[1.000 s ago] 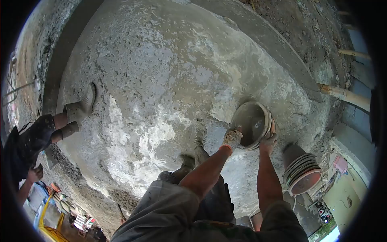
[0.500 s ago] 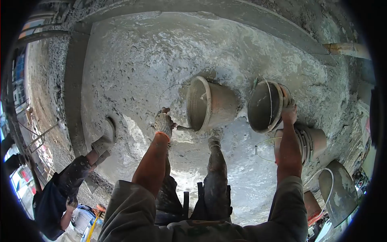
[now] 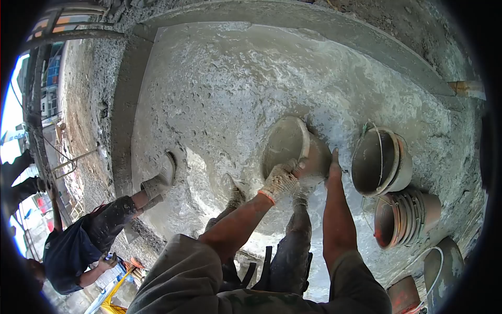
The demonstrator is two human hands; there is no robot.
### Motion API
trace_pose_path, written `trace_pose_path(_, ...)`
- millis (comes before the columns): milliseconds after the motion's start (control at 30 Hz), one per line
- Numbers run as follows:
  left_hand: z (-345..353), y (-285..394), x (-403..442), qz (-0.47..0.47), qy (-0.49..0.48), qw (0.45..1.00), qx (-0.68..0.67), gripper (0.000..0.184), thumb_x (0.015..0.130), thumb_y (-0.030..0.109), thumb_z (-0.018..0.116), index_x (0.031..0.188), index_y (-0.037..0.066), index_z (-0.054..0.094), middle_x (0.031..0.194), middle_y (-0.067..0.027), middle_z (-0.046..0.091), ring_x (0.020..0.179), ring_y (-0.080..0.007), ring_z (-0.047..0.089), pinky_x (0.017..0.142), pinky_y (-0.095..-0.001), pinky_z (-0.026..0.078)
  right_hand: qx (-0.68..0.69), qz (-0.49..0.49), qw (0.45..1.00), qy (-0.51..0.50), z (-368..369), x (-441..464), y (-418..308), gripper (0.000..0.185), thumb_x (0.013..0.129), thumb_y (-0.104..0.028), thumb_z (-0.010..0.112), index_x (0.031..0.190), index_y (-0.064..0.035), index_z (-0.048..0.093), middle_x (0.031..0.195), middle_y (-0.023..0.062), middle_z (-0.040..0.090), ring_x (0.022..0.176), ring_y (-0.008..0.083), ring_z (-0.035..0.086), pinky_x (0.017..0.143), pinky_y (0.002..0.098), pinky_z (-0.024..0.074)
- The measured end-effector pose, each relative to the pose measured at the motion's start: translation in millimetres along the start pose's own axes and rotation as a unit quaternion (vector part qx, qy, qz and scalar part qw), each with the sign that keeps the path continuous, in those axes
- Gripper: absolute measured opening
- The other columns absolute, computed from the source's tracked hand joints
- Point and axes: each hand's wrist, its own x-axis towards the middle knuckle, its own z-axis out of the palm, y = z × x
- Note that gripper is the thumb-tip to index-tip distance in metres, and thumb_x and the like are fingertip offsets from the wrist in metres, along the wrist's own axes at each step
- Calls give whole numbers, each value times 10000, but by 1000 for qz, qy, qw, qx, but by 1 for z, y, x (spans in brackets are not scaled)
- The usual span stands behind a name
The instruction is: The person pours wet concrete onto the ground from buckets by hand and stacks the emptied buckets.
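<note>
A grey, cement-coated bucket (image 3: 319,157) lies tilted on the wet grey concrete (image 3: 219,104), its mouth facing left. My left hand (image 3: 281,180), in a dirty knitted glove with an orange cuff, grips its near rim. Against the bucket's right side rests my right hand (image 3: 334,165), bare, with its fingers stretched out. Just to the right stands another bucket (image 3: 401,167) with a thin wire handle. Below that one, a stack of nested buckets (image 3: 431,208) lies on its side.
At the left is a co-worker in dark clothes (image 3: 73,251), with a boot (image 3: 166,170) on the concrete. A raised concrete edge (image 3: 125,115) borders the slab at left and top. More buckets (image 3: 443,269) are at the lower right, and a bamboo pole (image 3: 465,89) sticks in at right.
My left hand has moved right and taken hold of the tilted bucket's rim. My right hand has let go of the wire-handled bucket and moved left to the tilted one.
</note>
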Motion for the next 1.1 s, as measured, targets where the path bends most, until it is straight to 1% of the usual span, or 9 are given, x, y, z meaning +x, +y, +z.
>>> trace_pose_path(100,54,55,-14,255,-95,962,-25,316,929,309,499,1063,54,628,990,-185,641,937,-360,596,811,-405,472,323,4,909,-264,-32,10,3,811,839,-670,447,1323,-20,425,1280,165,497,1137,308,495,993,442,364)
trace_pose_path(233,81,85,-15,468,-190,862,32,287,924,296,495,1032,83,654,974,-117,657,880,-304,618,788,-391,485,283,-233,929,-51,-32,-53,-93,766,852,-637,466,1244,20,476,1189,174,548,1071,303,529,958,396,392)
trace_pose_path(400,15,70,93,448,-204,850,186,598,872,582,451,727,45,670,685,-173,620,697,-358,605,689,-433,472,-193,-428,807,358,-35,-47,-206,806,825,-639,518,1217,65,494,1167,197,560,1043,294,547,950,353,397)
trace_pose_path(500,-31,-12,198,141,-159,974,73,634,773,638,553,919,33,673,852,-166,670,834,-344,633,765,-412,474,-265,-356,808,389,-18,13,-209,877,792,-661,540,1285,58,439,1254,185,504,1104,289,514,967,368,389)
trace_pose_path(633,-105,-98,237,247,-133,945,166,592,785,586,576,1030,52,655,910,-181,668,935,-331,624,807,-398,478,-138,-105,904,391,74,21,-155,899,766,-684,536,1303,31,436,1313,175,461,1170,307,470,990,385,371)
trace_pose_path(800,-172,-151,229,185,-221,939,-190,488,825,495,576,1002,50,671,966,-184,654,951,-324,605,829,-396,448,205,-223,945,124,100,28,-71,807,788,-623,551,1386,-112,373,1379,91,424,1242,286,408,1056,407,309)
trace_pose_path(967,-227,-266,219,275,-149,945,-94,508,858,487,545,818,-5,666,772,-187,632,761,-350,592,719,-422,440,143,-339,914,171,192,37,-44,837,782,-622,565,1389,-88,347,1388,99,404,1268,301,362,1075,427,280)
trace_pose_path(1033,-263,-294,192,194,-162,928,-275,480,841,463,588,760,-7,639,702,-186,593,693,-357,564,665,-419,433,133,-311,925,172,244,28,-42,823,794,-606,567,1390,-84,343,1374,102,418,1252,303,379,1070,421,290)
trace_pose_path(1100,-299,-317,180,333,-107,936,-38,334,844,336,651,827,3,639,748,-136,599,687,-226,550,629,-365,424,140,-315,932,115,291,23,-37,814,799,-597,571,1393,-89,339,1363,101,427,1241,298,390,1065,418,299)
